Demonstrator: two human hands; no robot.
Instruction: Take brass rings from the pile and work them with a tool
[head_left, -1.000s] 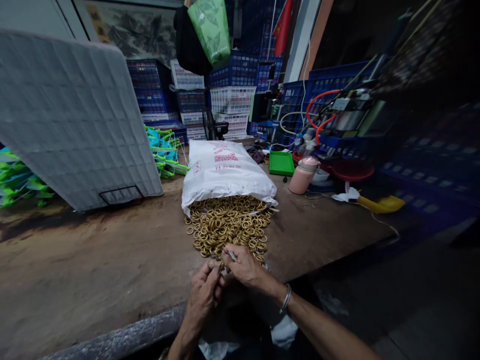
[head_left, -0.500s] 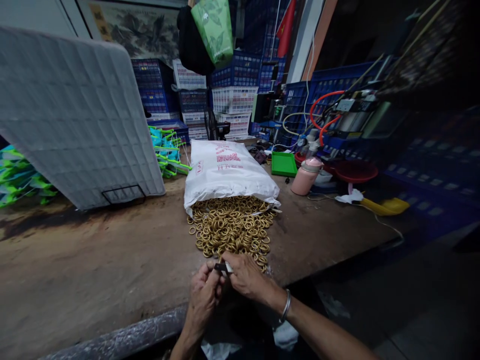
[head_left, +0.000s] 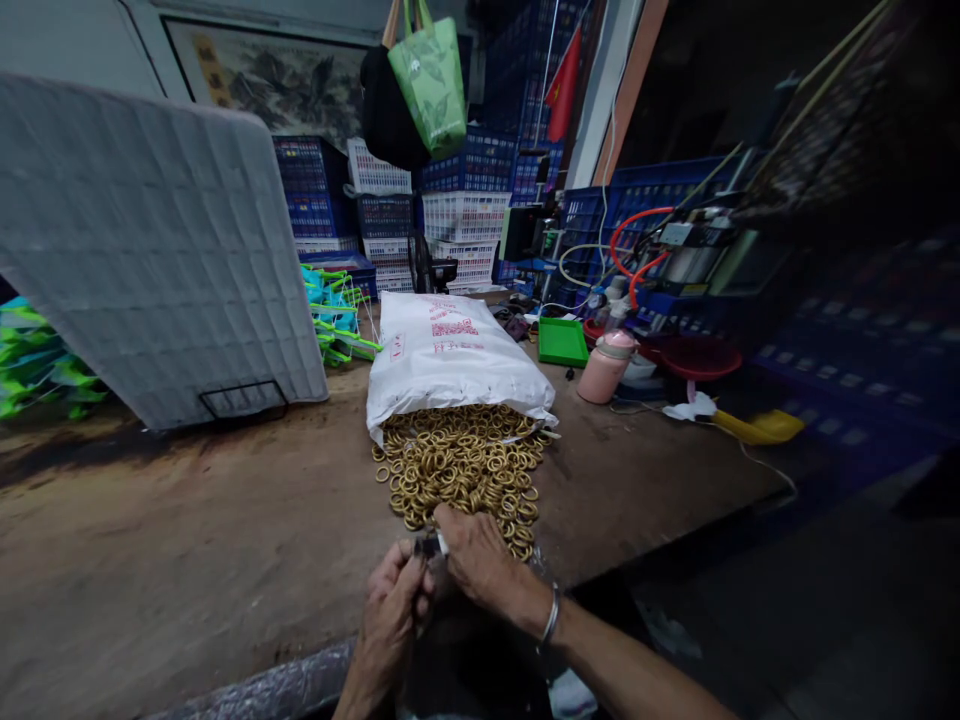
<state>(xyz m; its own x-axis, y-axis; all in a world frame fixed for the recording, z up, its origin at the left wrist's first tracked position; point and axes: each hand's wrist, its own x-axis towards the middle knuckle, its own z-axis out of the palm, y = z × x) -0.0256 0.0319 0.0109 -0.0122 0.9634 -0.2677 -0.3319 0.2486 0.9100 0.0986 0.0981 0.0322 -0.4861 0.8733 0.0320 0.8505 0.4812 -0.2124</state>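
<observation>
My left hand (head_left: 391, 605) is closed in a pinch at the dark end of a small black-and-white piece (head_left: 429, 546). My right hand (head_left: 486, 562), with a metal bangle at the wrist, has its fingers closed at the white end of that piece. Its exact kind is too small and dim to make out. Just beyond the fingers lies a heap of brass-coloured rings (head_left: 457, 475), spilling from the open mouth of a white printed sack (head_left: 465, 370) that lies on its side.
The brown worktable (head_left: 225, 560) carries a large pale quilted panel (head_left: 180, 260) at left. Bright green and blue pieces (head_left: 334, 310) lie behind it. To the right stand a green tray (head_left: 562, 342), a pink bottle (head_left: 606, 368) and a yellow scoop (head_left: 761, 428). Stacked crates (head_left: 465, 215) fill the back.
The view has tilted up slightly. Both hands sit a little lower and farther left in the picture, still together at the small piece. The sack and rings look unmoved.
</observation>
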